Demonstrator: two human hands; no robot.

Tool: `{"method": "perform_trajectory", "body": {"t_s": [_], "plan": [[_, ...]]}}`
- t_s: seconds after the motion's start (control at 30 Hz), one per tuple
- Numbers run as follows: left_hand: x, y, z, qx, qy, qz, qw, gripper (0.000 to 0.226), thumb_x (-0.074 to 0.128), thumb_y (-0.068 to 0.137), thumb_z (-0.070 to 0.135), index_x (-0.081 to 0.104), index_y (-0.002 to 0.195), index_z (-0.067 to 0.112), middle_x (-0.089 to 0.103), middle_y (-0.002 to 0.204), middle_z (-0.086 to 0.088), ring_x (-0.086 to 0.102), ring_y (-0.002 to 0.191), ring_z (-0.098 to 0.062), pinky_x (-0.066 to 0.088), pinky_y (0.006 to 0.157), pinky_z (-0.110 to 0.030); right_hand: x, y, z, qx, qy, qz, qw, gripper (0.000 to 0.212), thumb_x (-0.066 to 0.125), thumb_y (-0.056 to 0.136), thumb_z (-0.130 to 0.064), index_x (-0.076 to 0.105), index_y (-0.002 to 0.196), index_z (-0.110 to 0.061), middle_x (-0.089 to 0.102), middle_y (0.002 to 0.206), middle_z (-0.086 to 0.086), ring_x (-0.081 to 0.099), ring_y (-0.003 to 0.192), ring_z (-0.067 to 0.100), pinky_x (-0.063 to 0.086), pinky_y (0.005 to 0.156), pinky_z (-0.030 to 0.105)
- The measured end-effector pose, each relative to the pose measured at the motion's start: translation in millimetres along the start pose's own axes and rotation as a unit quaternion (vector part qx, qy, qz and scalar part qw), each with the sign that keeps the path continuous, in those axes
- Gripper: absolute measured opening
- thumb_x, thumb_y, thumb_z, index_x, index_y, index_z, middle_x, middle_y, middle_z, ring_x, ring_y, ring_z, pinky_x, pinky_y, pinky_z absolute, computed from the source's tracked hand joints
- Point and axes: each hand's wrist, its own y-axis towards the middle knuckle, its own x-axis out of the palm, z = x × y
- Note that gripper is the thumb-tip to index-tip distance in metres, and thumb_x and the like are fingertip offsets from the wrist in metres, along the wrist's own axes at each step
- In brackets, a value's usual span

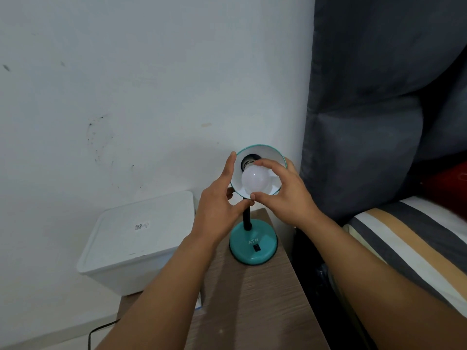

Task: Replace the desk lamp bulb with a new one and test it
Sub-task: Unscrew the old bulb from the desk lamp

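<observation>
Between right fingers (262, 164), white bulb (254, 181)

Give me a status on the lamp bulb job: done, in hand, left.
Done: cannot tell whether this is the new bulb. In hand: the right hand pinches the white bulb at the socket, while the left hand steadies the teal shade. Left: the bulb is unlit, so the switch on the base still needs testing.
</observation>
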Motion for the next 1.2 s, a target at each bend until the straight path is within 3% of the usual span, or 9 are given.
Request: {"method": "perform_trajectory", "body": {"t_s": [0.17, 0.27, 0.37, 0.53, 0.63, 0.73, 0.93, 1.13, 1.2], "plan": [[-0.6, -1.0, -1.0, 0.003, -0.004, -0.001, 1.0, 0.102, 0.083, 0.083, 0.025, 0.014, 0.155, 0.049, 0.055, 0.11, 0.034, 0.059, 0.097, 0.008, 0.039, 0.083, 0.002, -3.1, -1.6, 0.3, -0.016, 0.004, -0.03, 0.999, 0.069, 0.078, 0.078, -0.02, 0.049, 0.134, -0.047, 0.033, 0.146, -0.008, 0.04, 0.133, 0.011, 0.04, 0.11, 0.032], [-0.1, -1.6, 0.6, 0.003, -0.002, -0.004, 1.0, 0.102, 0.082, 0.084, 0.027, 0.012, 0.155, 0.05, 0.057, 0.116, 0.024, 0.061, 0.098, 0.002, 0.04, 0.084, 0.001, -2.7, -4.1, 1.3, -0.006, 0.0, -0.031, 1.0, 0.084, 0.083, 0.075, -0.029, 0.035, 0.143, -0.043, 0.029, 0.149, -0.012, 0.036, 0.13, 0.003, 0.035, 0.101, 0.015], [0.2, -1.5, 2.2, -0.004, 0.01, -0.006, 1.0, 0.102, 0.081, 0.085, 0.032, 0.009, 0.153, 0.056, 0.058, 0.116, 0.017, 0.062, 0.101, -0.006, 0.042, 0.084, -0.003, 1.2, -3.8, 0.3, 0.019, -0.012, 0.015, 1.0, 0.082, 0.087, 0.068, -0.042, 0.039, 0.134, -0.035, 0.037, 0.142, -0.013, 0.038, 0.12, 0.0, 0.032, 0.087, 0.007], [0.1, 0.0, -1.3, -0.002, 0.012, -0.003, 1.0, 0.105, 0.083, 0.083, 0.029, 0.012, 0.156, 0.051, 0.066, 0.115, 0.013, 0.064, 0.099, -0.007, 0.049, 0.091, -0.013, 2.1, 0.0, 0.3, -0.009, -0.029, 0.022, 0.999, 0.063, 0.085, 0.07, -0.035, 0.053, 0.123, -0.044, 0.029, 0.153, -0.006, 0.035, 0.138, 0.012, 0.039, 0.108, 0.034], [-0.7, -1.3, -2.5, 0.002, 0.001, -0.002, 1.0, 0.102, 0.083, 0.083, 0.029, 0.015, 0.158, 0.045, 0.058, 0.111, 0.032, 0.061, 0.099, 0.006, 0.042, 0.086, -0.002, -3.3, 0.9, 1.4, -0.017, -0.025, -0.017, 0.999, 0.066, 0.079, 0.074, -0.028, 0.051, 0.129, -0.051, 0.018, 0.16, -0.006, 0.022, 0.147, 0.014, 0.035, 0.114, 0.045], [-0.6, -1.9, -1.7, 0.003, -0.006, -0.004, 1.0, 0.102, 0.082, 0.084, 0.03, 0.014, 0.158, 0.046, 0.058, 0.116, 0.029, 0.062, 0.101, 0.003, 0.041, 0.086, -0.002, -5.9, -0.1, 1.7, -0.027, -0.029, -0.025, 0.999, 0.073, 0.077, 0.073, -0.034, 0.043, 0.136, -0.048, 0.019, 0.16, -0.006, 0.013, 0.15, 0.012, 0.03, 0.117, 0.047], [0.4, -2.0, 0.3, -0.007, 0.02, -0.001, 1.0, 0.102, 0.08, 0.085, 0.035, 0.01, 0.156, 0.054, 0.065, 0.116, 0.01, 0.064, 0.099, -0.009, 0.044, 0.086, -0.008, 0.3, -3.9, 2.1, 0.025, -0.047, 0.036, 0.998, 0.069, 0.079, 0.059, -0.064, 0.049, 0.118, -0.042, 0.042, 0.145, -0.006, 0.04, 0.135, 0.015, 0.043, 0.105, 0.047], [-0.4, -2.5, -1.6, 0.003, 0.004, 0.0, 1.0, 0.103, 0.083, 0.083, 0.024, 0.015, 0.158, 0.043, 0.061, 0.118, 0.018, 0.062, 0.099, 0.001, 0.04, 0.084, 0.0, -1.0, -3.1, 3.5, -0.023, -0.028, -0.016, 0.999, 0.067, 0.067, 0.07, -0.014, 0.056, 0.126, -0.05, 0.031, 0.149, -0.004, 0.032, 0.139, 0.021, 0.035, 0.114, 0.044], [0.0, -2.9, -1.0, 0.005, -0.001, -0.001, 1.0, 0.102, 0.083, 0.084, 0.023, 0.016, 0.158, 0.043, 0.059, 0.118, 0.021, 0.061, 0.099, 0.004, 0.04, 0.084, 0.001, -1.9, -5.2, 4.2, -0.023, -0.025, -0.018, 0.999, 0.07, 0.063, 0.07, -0.01, 0.055, 0.127, -0.049, 0.031, 0.149, -0.006, 0.032, 0.138, 0.021, 0.034, 0.115, 0.043]]}}
